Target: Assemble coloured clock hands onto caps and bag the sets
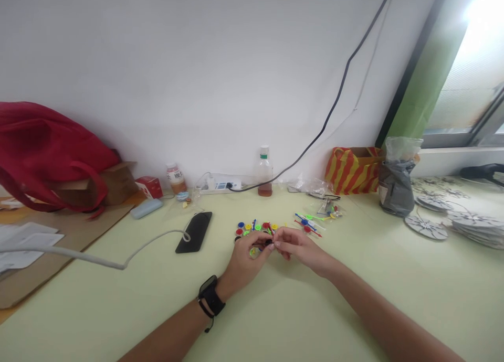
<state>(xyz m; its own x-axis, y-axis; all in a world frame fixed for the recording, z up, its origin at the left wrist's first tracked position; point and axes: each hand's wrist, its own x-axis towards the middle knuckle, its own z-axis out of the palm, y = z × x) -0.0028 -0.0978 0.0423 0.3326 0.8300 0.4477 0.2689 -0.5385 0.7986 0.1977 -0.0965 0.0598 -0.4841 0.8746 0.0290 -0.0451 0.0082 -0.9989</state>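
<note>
The left hand (244, 258) pinched a small black piece (269, 242) between its fingers, perhaps for steadiness, while the right hand (300, 246) kept narrow fingers beside it, whether holding I cannot tell, near colourful round plastic discs (258, 227), toward the pale green table's (275, 315) back edge.

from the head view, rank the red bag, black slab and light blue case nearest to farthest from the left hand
From the left hand:
1. Black slab: just to its left.
2. Light blue case: farther left and nearer the wall.
3. Red bag: at the far left edge of the view.
</note>
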